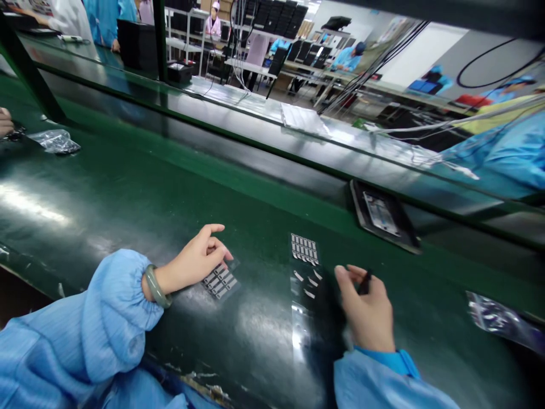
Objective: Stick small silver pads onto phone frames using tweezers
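My left hand rests on the green belt with its fingers curled onto a small clear sheet of grey stickers. My right hand pinches a thin black tool between thumb and fingers. Between the hands lies a long clear strip with a block of grey stickers at its far end and a few loose ones below. Both arms wear blue sleeves; a green bangle sits on the left wrist.
A black tray with a phone-like part lies on the belt's far edge. Plastic bags lie at right and far left. Another person's hand shows at left. Workers in blue stand behind a cabled rail.
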The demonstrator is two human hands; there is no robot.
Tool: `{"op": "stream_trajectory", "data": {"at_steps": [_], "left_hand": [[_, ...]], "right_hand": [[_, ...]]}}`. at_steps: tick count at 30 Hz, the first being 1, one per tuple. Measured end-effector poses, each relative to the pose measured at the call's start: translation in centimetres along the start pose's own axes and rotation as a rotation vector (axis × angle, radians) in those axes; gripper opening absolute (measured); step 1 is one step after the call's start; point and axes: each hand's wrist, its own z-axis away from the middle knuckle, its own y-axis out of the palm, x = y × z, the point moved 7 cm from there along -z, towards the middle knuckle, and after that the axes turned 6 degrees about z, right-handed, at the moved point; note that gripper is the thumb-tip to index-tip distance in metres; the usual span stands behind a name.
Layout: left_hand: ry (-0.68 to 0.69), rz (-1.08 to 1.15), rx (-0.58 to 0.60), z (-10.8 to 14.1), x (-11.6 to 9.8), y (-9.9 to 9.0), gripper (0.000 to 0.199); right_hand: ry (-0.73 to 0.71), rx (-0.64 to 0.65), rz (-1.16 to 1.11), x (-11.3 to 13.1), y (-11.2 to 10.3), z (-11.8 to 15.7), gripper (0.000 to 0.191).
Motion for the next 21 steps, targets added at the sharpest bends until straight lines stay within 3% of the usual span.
{"op": "stream_trajectory", "data": {"at_steps": [3, 5, 7, 10, 13, 15, 18, 21], "left_hand": [[0.046, -0.007, 0.054, 0.3, -0.4, 0.6, 0.044], [0.051, -0.016, 0.067, 0.5, -0.6, 0.8, 0.045], [0.054, -0.035, 0.076, 0.6, -0.6, 0.9, 0.046], [0.053, -0.052, 0.115, 0.9, -0.8, 1.3, 0.046], [0.030, -0.044, 0.163, 1.5, -0.7, 2.2, 0.041], [0.044, -0.060, 0.226, 2.2, -0.7, 3.5, 0.041], [0.168, -0.196, 0.342, 3.7, -1.0, 5.8, 0.052], [0.281, -0.394, 0.384, 4.8, -1.0, 6.9, 0.063]], "right_hand": [[-0.192, -0.046, 0.077, 3.3, -2.4, 3.6, 0.050], [-0.507, 0.148, 0.252, 5.4, -1.9, 6.7, 0.047], [-0.651, 0.395, 0.352, 4.9, -1.1, 9.3, 0.048], [-0.587, 0.672, 0.379, 1.8, -0.5, 10.4, 0.052], [-0.512, 0.713, 0.397, 0.4, -0.8, 9.4, 0.045], [-0.487, 0.644, 0.358, 1.7, -1.2, 8.8, 0.041], [-0.433, 0.575, 0.076, 6.5, -0.9, 9.6, 0.048], [-0.434, 0.727, -0.170, 11.2, 0.7, 11.9, 0.040]]}}
